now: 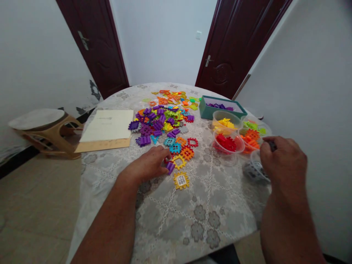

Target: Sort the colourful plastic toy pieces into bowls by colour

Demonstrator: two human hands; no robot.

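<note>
Purple, its length slanting away rightward, a block (pixel 170 168) sits at your half-curled left hand (pixel 152 161), hold unclear, while your right hand (pixel 286 161) pinches a dark piece (pixel 272 146) near a tub (pixel 252 161), open tablecloth (pixel 220 183) between.

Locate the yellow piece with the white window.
In the head view's lower middle, the yellow window piece lies on the tablecloth, just below the open yellow frame and right of the left hand.

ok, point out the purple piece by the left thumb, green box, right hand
Purple piece (pixel 170 168): head view, exposed face.
Green box (pixel 206 112): head view, outer wall.
Right hand (pixel 286 156): head view, back.
</note>
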